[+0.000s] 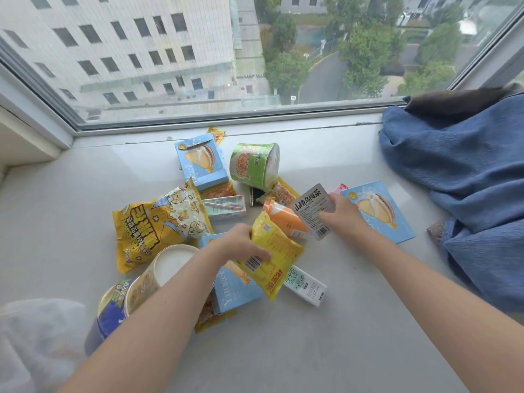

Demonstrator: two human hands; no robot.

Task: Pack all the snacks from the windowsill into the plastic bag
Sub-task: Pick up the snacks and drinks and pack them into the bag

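Note:
Several snacks lie in a heap on the white windowsill [326, 336]. My left hand [241, 243] grips a small yellow packet [276, 251] with a barcode, lifted over the pile. My right hand [341, 212] holds a grey sachet [312, 211] with black characters above the sill. A big yellow popcorn bag [158, 225] lies at the left, a green noodle cup [255, 165] on its side at the back, and light blue boxes at the back [200, 163], right [377, 211] and front [235, 287]. The translucent plastic bag [37, 341] sits at the lower left.
Two paper cups [167, 268] lie under my left forearm, beside a white milk carton [306, 287], an orange carton [283, 219] and orange-yellow packets. A blue cloth [465, 177] is heaped on the sill at the right. The window glass [255, 52] closes off the back.

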